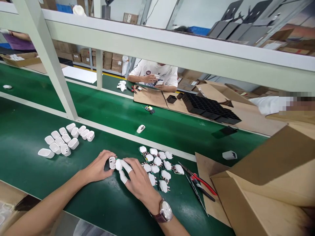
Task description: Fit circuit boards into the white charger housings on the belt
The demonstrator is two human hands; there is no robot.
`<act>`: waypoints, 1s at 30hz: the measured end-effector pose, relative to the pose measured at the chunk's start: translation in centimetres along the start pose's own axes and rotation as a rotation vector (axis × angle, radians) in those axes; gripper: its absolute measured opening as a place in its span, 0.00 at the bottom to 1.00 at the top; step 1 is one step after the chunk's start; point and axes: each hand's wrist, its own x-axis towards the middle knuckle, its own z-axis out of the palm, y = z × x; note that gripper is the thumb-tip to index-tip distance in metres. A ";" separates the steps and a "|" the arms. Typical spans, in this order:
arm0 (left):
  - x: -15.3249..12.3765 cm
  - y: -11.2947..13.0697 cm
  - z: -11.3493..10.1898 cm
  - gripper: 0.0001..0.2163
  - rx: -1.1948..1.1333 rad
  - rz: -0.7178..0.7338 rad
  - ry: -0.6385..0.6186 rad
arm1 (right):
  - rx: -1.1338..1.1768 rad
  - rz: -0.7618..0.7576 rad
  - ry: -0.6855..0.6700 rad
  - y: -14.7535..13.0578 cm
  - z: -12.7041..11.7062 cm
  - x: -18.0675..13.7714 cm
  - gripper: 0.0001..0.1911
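My left hand (98, 167) grips a small white plastic housing (112, 163) with dark slots, its open side turned toward my right hand. White finger cots cover two fingers of my right hand (141, 183), which pinches a small circuit board (118, 164) topped with a white lump. The board is right at the housing's edge; whether it is partly inside I cannot tell. More boards with white lumps (157, 161) lie in a group to the right. Several empty white housings (59, 141) stand in rows at the left.
Red-and-black pliers (203, 183) and tweezers (197, 195) lie right of the boards, beside an open cardboard box (236, 200). A green conveyor belt (118, 114) carries a white housing (141, 128). Across it sits a person (154, 73) near black trays (209, 106). A metal frame (56, 65) crosses overhead.
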 end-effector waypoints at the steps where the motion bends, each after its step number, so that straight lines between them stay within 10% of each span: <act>1: -0.1 0.0 0.0 0.27 -0.007 0.004 -0.010 | -0.020 -0.023 -0.015 0.0 -0.1 0.1 0.23; 30: -0.6 -0.4 0.5 0.29 -0.033 -0.041 -0.052 | -0.274 -0.179 -0.249 -0.1 -0.8 1.8 0.10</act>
